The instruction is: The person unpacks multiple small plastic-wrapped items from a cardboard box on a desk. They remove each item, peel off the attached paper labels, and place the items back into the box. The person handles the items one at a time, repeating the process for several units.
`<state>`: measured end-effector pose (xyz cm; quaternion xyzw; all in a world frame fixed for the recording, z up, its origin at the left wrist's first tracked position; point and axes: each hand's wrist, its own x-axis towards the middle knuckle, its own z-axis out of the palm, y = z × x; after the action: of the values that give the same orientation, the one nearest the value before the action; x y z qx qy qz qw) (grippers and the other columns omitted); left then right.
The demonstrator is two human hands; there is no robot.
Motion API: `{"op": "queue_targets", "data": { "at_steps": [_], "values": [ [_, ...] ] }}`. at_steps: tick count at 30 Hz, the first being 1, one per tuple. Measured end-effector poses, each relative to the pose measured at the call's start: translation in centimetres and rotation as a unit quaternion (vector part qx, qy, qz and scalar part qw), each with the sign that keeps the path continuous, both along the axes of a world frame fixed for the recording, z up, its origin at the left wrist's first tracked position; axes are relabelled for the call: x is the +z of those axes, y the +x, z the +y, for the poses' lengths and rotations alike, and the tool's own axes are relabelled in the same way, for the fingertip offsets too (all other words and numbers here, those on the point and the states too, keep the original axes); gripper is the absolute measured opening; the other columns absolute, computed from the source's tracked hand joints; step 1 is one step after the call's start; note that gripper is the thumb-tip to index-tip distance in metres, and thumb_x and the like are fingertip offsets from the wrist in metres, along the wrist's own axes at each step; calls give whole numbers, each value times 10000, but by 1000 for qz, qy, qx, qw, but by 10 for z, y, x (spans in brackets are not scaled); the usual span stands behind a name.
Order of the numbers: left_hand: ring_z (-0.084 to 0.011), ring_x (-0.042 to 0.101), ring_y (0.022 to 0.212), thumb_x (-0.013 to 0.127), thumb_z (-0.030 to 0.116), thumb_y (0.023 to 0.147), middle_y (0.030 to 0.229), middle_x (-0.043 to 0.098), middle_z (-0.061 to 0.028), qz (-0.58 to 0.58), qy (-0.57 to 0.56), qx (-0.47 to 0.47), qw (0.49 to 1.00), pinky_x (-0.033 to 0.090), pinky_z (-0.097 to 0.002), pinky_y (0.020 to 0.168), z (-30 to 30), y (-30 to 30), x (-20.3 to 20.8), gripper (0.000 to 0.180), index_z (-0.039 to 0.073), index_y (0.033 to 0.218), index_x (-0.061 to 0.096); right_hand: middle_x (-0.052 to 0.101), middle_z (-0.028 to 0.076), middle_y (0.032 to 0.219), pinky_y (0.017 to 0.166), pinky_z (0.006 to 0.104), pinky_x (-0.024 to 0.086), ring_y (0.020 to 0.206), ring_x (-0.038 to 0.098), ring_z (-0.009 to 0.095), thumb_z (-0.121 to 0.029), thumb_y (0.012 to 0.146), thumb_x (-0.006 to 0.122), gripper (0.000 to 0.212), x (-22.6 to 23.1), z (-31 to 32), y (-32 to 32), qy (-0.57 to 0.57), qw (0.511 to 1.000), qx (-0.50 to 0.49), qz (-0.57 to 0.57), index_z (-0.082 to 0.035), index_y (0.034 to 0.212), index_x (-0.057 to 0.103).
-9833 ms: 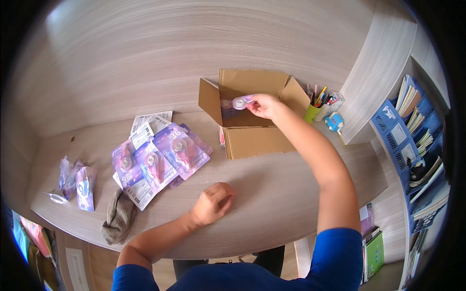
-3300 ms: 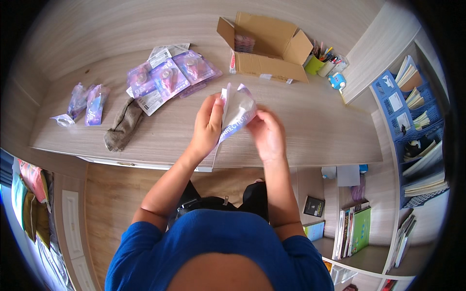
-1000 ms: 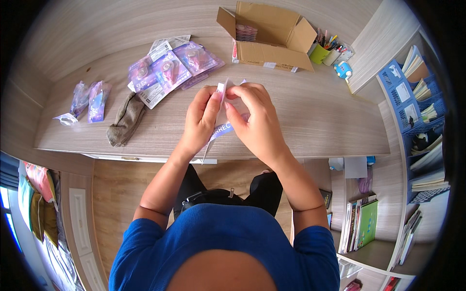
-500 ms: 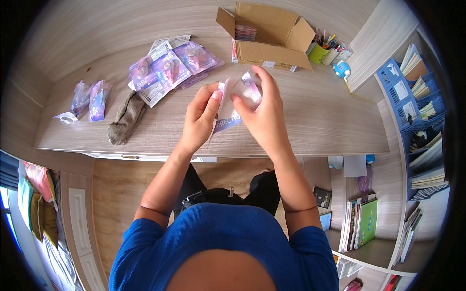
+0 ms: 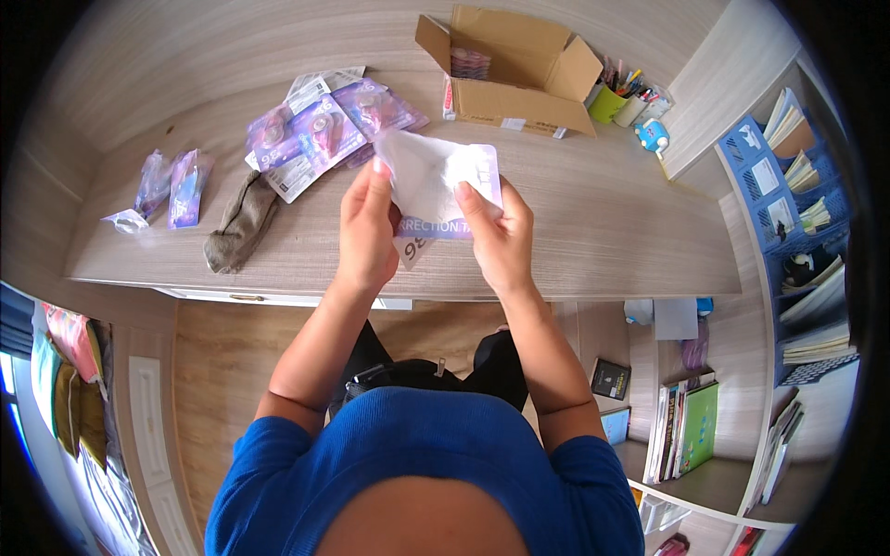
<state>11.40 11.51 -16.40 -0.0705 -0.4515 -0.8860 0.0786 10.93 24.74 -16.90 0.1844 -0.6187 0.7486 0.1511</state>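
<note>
Folded cloths [image 5: 79, 394] in pink, teal and olive lie at the far left of a room with a wood-toned floor [image 5: 232, 361], beside a white-panelled cabinet door [image 5: 148, 398], as a person in a blue top [image 5: 408, 426] works at a pale, wood-grained desk [image 5: 612, 232]. At the desk's left end, two clear-and-purple packets [image 5: 188, 190] rest side by side; next comes a crumpled grey-brown cloth pouch [image 5: 243, 222], its upper end near an overlapping pile of purple blister packs [image 5: 318, 134]. Farther right, toward the back, stands a cardboard box [image 5: 524, 107] with its flaps open and a stack of packs [image 5: 470, 63] at its left end, followed by a green cup of pens [image 5: 607, 104] and a small blue toy [image 5: 653, 137]. A blue file rack [image 5: 768, 185] full of papers lines the right wall, above a lower shelf where a green book [image 5: 700, 428] stands among others. Over the front part of the desk, between both hands, is a purple-and-white package [image 5: 431, 176], pale inner face up. The left hand [image 5: 371, 227] is curled, pinching its left edge with the thumb uppermost; the right hand [image 5: 501, 232] grips the right edge, thumb flat on the pale face, its fingers mostly hidden beneath.
</note>
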Motion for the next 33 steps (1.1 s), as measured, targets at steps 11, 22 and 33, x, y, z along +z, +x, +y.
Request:
{"op": "queue_targets", "data": {
  "at_steps": [11, 22, 33],
  "values": [
    [-187, 533, 1078, 505, 140, 925, 1139, 566, -107, 107, -87, -2, 990, 438, -319, 897, -12, -1, -10, 302, 13, 1200, 497, 605, 106, 997, 782, 277, 470, 901, 590, 165, -70, 841, 617, 409, 18, 10, -3, 222, 921, -253, 195, 21, 1194, 434],
    [-299, 564, 1023, 764, 68, 678, 1048, 600, -115, 436, -392, 154, 796, 425, -400, 876, -16, 0, 8, 418, 27, 1029, 542, 643, 94, 923, 698, 209, 460, 829, 573, 77, -73, 894, 572, 257, 37, 41, 21, 15, 988, 108, -112, 22, 1120, 496],
    [-110, 550, 955, 445, 250, 970, 1064, 594, -67, -34, -54, -135, 989, 448, -244, 809, -1, 13, 0, 351, 4, 1208, 524, 552, 127, 1089, 594, 208, 499, 874, 578, 123, 79, 801, 597, 476, 37, 2, 30, 205, 967, -91, 119, 18, 1238, 419]
  ]
}}
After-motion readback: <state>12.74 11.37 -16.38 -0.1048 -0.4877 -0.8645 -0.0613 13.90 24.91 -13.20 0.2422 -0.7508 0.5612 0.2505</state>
